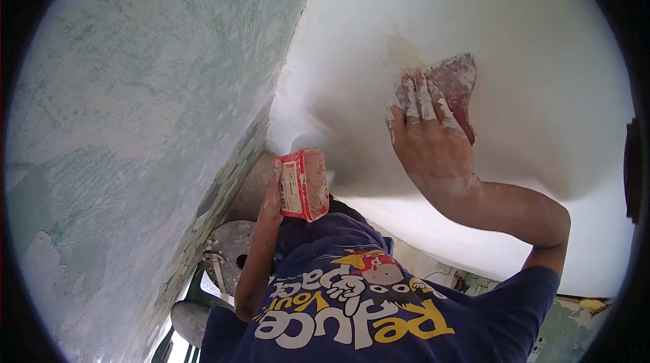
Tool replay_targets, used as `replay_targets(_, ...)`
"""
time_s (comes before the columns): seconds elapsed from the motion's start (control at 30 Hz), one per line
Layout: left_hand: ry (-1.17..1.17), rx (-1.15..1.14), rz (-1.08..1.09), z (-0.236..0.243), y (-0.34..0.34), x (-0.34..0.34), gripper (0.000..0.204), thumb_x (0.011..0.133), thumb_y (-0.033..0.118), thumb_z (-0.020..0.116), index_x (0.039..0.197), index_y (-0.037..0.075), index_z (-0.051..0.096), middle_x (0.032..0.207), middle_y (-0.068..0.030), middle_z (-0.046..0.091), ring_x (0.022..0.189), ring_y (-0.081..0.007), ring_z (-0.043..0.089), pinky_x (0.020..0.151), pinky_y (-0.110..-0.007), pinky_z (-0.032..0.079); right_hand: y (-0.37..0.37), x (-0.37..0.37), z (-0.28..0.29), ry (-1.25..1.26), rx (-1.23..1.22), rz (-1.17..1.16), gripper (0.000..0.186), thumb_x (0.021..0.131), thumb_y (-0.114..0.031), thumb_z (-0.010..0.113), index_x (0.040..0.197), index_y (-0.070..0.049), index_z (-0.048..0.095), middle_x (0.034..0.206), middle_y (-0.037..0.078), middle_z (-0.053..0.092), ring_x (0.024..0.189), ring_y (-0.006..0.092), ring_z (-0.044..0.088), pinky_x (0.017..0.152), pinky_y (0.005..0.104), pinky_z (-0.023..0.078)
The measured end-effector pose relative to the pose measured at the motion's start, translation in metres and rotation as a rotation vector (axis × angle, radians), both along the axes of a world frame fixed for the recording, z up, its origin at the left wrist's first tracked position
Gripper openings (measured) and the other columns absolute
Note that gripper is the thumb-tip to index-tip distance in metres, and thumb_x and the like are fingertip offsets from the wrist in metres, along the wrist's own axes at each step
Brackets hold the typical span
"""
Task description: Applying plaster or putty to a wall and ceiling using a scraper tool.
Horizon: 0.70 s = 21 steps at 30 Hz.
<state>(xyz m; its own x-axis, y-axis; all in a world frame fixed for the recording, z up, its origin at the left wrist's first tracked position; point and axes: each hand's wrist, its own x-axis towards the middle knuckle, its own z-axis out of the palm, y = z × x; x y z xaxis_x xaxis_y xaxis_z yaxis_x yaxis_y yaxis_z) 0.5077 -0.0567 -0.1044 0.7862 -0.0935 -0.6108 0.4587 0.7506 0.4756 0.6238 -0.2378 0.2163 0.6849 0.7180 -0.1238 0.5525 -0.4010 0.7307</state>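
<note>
My right hand (437,143) is raised against a smooth white wall surface (542,38). Its fingers, crusted with white paste, lie over a reddish-brown flat piece (458,82) and press it to the wall. White smears cover parts of that piece; its exact kind is unclear. Lower and to the left, my left hand (273,194) grips a red plastic tub (315,184) by its labelled side. The tub tips so that its opening faces right, and pale residue coats the inside. Some fingers of the left hand are hidden behind the tub.
A rough green-and-white patchy wall (135,92) rises close on my left and meets the white surface at a corner. Below it, near my left arm, stand round dusty stool-like tops (233,248). A pale brown patch (399,48) marks the white wall.
</note>
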Motion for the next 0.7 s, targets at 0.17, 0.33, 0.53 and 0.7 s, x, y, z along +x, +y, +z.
replay_targets(0.17,0.04,-0.018,0.0,0.02,-0.001,0.008,0.06,0.099,0.056,0.052,0.131,0.006,0.057,0.118,-0.0087,0.068,0.102,-0.0178,0.068,0.091,-0.035,0.056,0.016,0.0,0.003,-0.05,0.137,0.004,0.03,0.096,-0.019,0.055,0.114,0.003,0.064,0.132,0.026,0.061,0.126,0.0354,0.057,0.1,0.043,0.049)
replay_targets(0.33,0.011,0.001,-0.065,0.021,0.0,0.008,0.064,0.098,0.06,0.051,0.133,0.006,0.056,0.121,-0.0097,0.067,0.105,-0.0194,0.067,0.092,-0.036,0.055,0.013,-0.007,-0.006,-0.177,0.009,0.029,0.034,0.101,-0.022,0.051,0.111,0.006,0.067,0.134,0.023,0.06,0.129,0.0351,0.055,0.108,0.042,0.046)
replay_targets(0.53,-0.002,-0.022,-0.04,0.021,-0.005,0.008,0.067,0.096,0.061,0.053,0.134,0.006,0.055,0.125,-0.0108,0.065,0.106,-0.0205,0.067,0.094,-0.036,0.055,0.051,-0.001,0.027,-0.14,0.225,0.112,0.029,0.099,-0.024,0.056,0.104,0.001,0.071,0.113,0.022,0.07,0.111,0.0287,0.068,0.1,0.0391,0.051)
replay_targets(0.7,0.059,-0.028,-0.06,0.018,-0.005,0.006,0.068,0.096,0.061,0.052,0.136,0.006,0.054,0.127,-0.0114,0.064,0.109,-0.0213,0.066,0.095,-0.037,0.054,0.049,0.011,-0.008,-0.261,0.102,0.028,0.024,0.097,-0.021,0.058,0.103,-0.002,0.071,0.11,0.023,0.07,0.107,0.0283,0.069,0.098,0.039,0.051)
